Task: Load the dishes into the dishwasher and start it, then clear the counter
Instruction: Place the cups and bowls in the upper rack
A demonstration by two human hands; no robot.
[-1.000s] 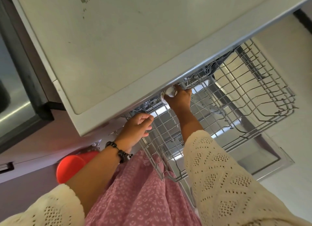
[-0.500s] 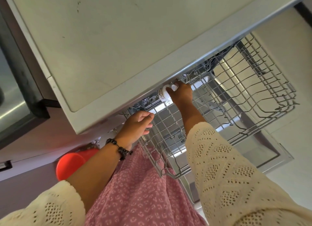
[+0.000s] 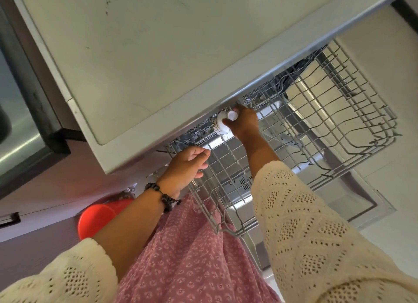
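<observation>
Biggest risk I'd say: the right hand is gripping a small white cup right up at the back of the pulled-out upper rack, tucked just under the worktop edge, so it could knock that edge or tip off the wires if let go crooked. Left hand is loosely curled on the rack's near-left rim. The cup looks white with a dark patterned band, lying sideways.

You are looking down on a pale counter catching soft daylight, a steel appliance sitting left, light floor showing right.
</observation>
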